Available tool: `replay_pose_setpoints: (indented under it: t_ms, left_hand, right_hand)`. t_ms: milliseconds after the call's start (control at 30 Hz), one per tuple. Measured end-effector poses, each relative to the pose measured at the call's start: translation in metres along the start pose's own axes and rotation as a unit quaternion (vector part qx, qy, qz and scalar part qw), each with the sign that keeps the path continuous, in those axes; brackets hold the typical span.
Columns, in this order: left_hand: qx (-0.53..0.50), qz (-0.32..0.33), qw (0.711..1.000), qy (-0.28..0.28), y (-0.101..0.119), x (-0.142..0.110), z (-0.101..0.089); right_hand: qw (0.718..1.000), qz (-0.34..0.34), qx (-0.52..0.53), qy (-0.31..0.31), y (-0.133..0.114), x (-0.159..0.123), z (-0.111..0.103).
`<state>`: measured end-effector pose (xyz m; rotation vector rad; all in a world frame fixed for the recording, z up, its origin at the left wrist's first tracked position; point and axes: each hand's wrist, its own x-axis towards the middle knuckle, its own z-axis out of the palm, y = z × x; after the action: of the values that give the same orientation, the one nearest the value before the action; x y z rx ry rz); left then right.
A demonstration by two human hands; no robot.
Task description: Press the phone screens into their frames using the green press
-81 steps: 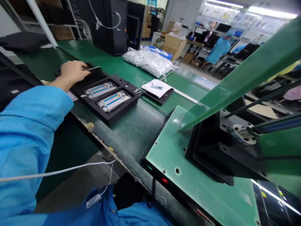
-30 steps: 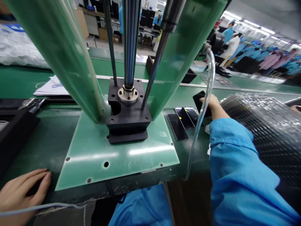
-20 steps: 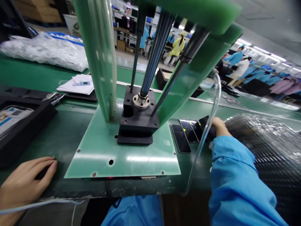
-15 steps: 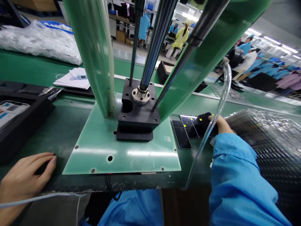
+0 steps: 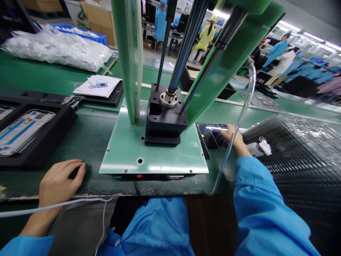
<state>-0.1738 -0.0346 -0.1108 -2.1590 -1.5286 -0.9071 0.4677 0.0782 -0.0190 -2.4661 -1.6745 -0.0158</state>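
Observation:
My right hand (image 5: 233,137) reaches to the right of the press and grips the right-hand phone (image 5: 222,143) in an overlapping row of dark, glossy phones; its fingertips are partly hidden. Beside that one lies a middle phone (image 5: 211,138) with a small yellow sticker at its left. A further phone (image 5: 204,152) shows only partly, under the others at the press base's edge. My left hand (image 5: 61,179) rests on the bench at the left, thumb and fingertips drawn together, nothing visible in them. Between my hands stands the press with its black block (image 5: 166,122) above the green base plate (image 5: 160,160).
A clear hose (image 5: 243,113) curves down in front of my right wrist. Stacked plastic trays (image 5: 298,153) and a small white bottle (image 5: 255,149) stand at the right. A black foam tray (image 5: 61,133) with phone parts, papers (image 5: 98,87) and a plastic bag (image 5: 58,49) lie left.
My right hand has moved left toward the press, and the phones lie closer together, with the front one now partly covered. The view has shifted; my left hand keeps its pose.

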Motion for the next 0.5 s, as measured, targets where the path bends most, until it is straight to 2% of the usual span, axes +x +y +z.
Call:
replay_pose_setpoints:
  t_ms: [167,267,367,500]
  left_hand:
    - [-0.005,0.013,1.0,0.0,-0.002,-0.002,0.002]
    - [-0.01,0.009,1.0,-0.013,-0.001,-0.001,0.002]
    - [-0.024,-0.015,0.999,-0.026,0.001,-0.001,0.0]
    - [-0.052,-0.051,0.996,-0.047,0.006,-0.002,-0.003]
  right_hand:
    - [0.988,-0.152,0.001,-0.006,-0.047,-0.095,0.027]
    - [0.976,-0.215,0.017,-0.023,-0.064,-0.137,0.04]
    - [0.972,-0.231,0.04,-0.019,-0.068,-0.158,0.044]
    - [0.974,-0.212,0.08,0.012,-0.071,-0.165,0.039]
